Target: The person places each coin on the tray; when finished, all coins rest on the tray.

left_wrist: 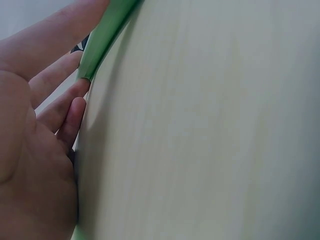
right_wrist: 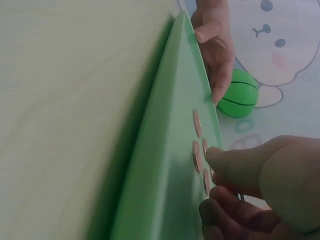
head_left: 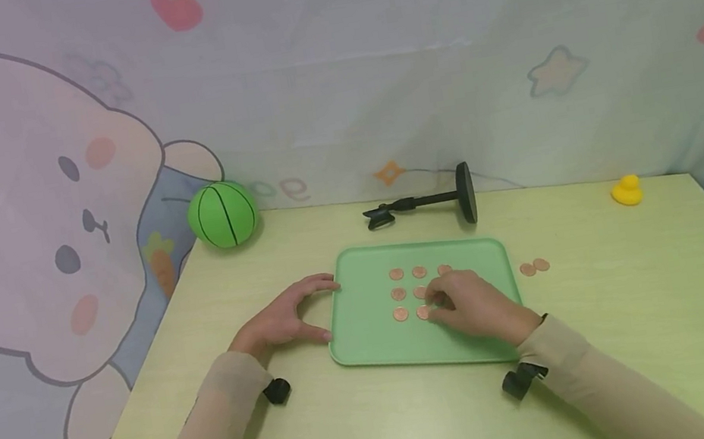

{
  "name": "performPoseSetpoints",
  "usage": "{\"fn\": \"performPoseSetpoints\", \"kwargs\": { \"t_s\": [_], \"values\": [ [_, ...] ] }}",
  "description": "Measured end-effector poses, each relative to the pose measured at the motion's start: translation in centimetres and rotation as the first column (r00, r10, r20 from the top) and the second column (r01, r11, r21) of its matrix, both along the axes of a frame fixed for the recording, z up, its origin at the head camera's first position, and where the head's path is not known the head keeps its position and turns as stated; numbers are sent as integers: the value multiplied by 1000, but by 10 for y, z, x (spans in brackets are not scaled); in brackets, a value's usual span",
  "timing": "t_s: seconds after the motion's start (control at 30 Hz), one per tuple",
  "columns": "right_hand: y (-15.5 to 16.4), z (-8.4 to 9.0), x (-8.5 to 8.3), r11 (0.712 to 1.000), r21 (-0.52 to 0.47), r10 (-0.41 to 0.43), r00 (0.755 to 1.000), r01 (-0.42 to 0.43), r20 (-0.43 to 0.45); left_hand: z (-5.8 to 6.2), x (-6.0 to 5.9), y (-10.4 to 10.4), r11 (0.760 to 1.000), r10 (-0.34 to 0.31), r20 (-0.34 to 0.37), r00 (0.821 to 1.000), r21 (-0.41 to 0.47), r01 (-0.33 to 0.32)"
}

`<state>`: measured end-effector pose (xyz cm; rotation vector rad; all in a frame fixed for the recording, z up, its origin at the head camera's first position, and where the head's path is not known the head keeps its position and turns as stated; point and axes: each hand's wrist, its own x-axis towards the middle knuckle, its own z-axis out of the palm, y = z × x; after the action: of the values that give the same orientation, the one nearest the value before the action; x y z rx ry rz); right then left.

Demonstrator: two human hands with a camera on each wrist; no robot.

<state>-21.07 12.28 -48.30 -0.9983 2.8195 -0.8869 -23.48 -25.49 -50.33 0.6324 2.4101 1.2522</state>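
Note:
A light green tray [head_left: 371, 339] lies in the middle of the yellow-green table [head_left: 652, 325]. Several copper coins [head_left: 399, 293] sit on it in rows. My right hand [head_left: 435, 307] is down on the right part of these rows. Its thumb and curled fingers close on a coin [right_wrist: 206, 182] lying on the tray floor [right_wrist: 165, 175], and the hand hides other coins. My left hand [head_left: 330, 307] rests on the table against the tray's left rim [left_wrist: 107, 30], fingers nearly straight along it. Two more coins [head_left: 535, 266] lie on the table just right of the tray.
A green ball [head_left: 222, 215] sits at the table's back left corner. A black clip stand [head_left: 432, 201] lies on its side behind the tray. A small yellow duck [head_left: 627, 190] stands at the back right. A cartoon-print cloth hangs behind and to the left.

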Motion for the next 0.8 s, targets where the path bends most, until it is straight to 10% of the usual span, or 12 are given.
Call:
{"fn": "performPoseSetpoints", "kwargs": {
  "t_s": [0.8],
  "values": [
    [155, 17, -18, 962, 87, -264, 964, 260, 38, 0, -1, 0, 999, 1, -6, 1000, -43, -1]
  ]
}}
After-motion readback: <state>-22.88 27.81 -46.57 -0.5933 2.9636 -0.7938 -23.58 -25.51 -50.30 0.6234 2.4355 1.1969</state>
